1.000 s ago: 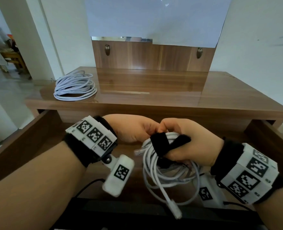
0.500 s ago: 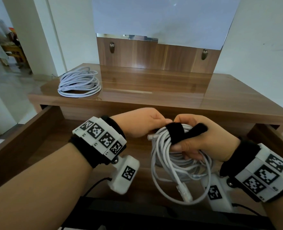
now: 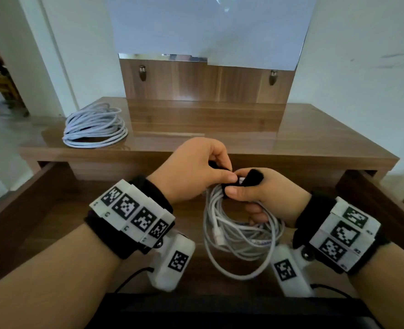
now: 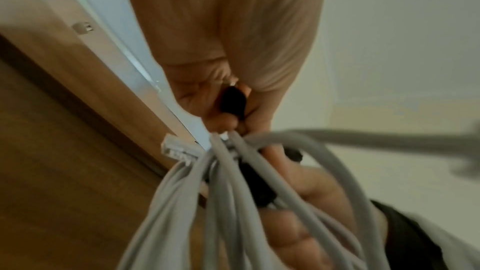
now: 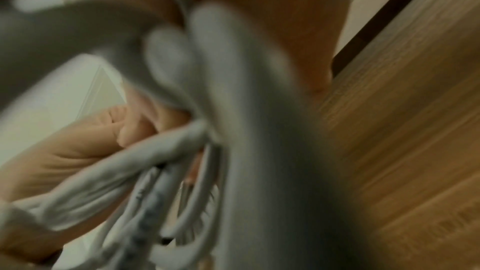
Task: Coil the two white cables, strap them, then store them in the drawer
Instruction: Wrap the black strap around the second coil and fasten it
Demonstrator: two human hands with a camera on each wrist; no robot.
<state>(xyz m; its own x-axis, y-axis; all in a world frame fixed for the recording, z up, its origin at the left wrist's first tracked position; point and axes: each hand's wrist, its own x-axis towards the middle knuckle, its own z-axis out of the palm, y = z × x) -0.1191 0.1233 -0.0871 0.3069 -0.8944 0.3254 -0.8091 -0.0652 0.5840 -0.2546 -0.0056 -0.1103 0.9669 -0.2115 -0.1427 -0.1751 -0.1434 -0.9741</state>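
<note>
Coil point(image 3: 239, 233) in my right hand point(image 3: 267, 198), over drawer point(image 3: 30, 198) | strap point(image 3: 253, 178) pinched by left hand point(image 3: 191, 172), unfastened | risk: slipped pinch, loops spring loose | second coil point(image 3: 95, 125) on desk point(image 3: 314, 143), unstrapped

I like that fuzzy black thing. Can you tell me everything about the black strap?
The black strap looks like soft, fuzzy fabric. It wraps around the top of the coiled white cable, with one loose end sticking up. The left hand pinches one part, and the right hand grips the coil with its thumb on the strap. It is not fastened yet.
</note>
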